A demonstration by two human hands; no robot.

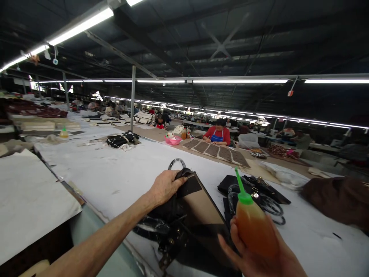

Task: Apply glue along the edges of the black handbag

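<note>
My left hand (165, 186) grips the top edge of a dark brown bag piece (193, 207) that stands tilted on the white worktable (115, 173). A metal ring handle (176, 163) shows just past my fingers. My right hand (259, 256) is wrapped round a squeeze bottle of amber liquid (252, 227) with a green nozzle (240, 188) pointing up, low at the right, beside the bag piece.
More black bag parts and ring handles (256, 194) lie right of the bottle, with a brown bag (340, 200) farther right. A person in red with a blue apron (218, 135) works across the table by brown panels (216, 151) and a pink bowl (172, 140).
</note>
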